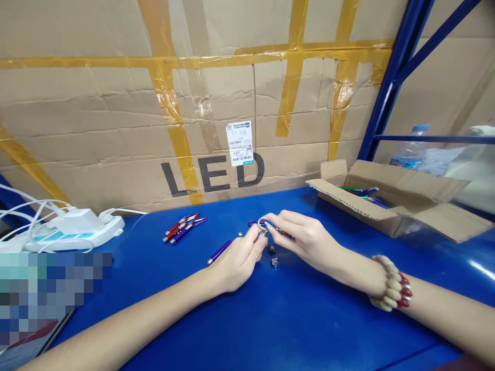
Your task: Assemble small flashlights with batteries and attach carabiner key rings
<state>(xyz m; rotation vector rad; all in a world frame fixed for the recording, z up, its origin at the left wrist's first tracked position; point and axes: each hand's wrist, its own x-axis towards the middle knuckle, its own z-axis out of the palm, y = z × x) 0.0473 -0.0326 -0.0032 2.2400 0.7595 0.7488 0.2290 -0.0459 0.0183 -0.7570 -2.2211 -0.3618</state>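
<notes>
My left hand and my right hand meet over the blue table. Both pinch a small pen-like torch with a silver clip ring; its blue body shows past my right fingers. The left fingers grip the silver end, the right fingers hold the body. A purple pen torch lies just left of my left hand. Small metal parts lie under the hands. A bead bracelet is on my right wrist.
A small heap of red and purple pen torches lies further left. An open cardboard box with more torches stands at the right. A white power strip with chargers sits far left. A cardboard wall marked LED closes the back.
</notes>
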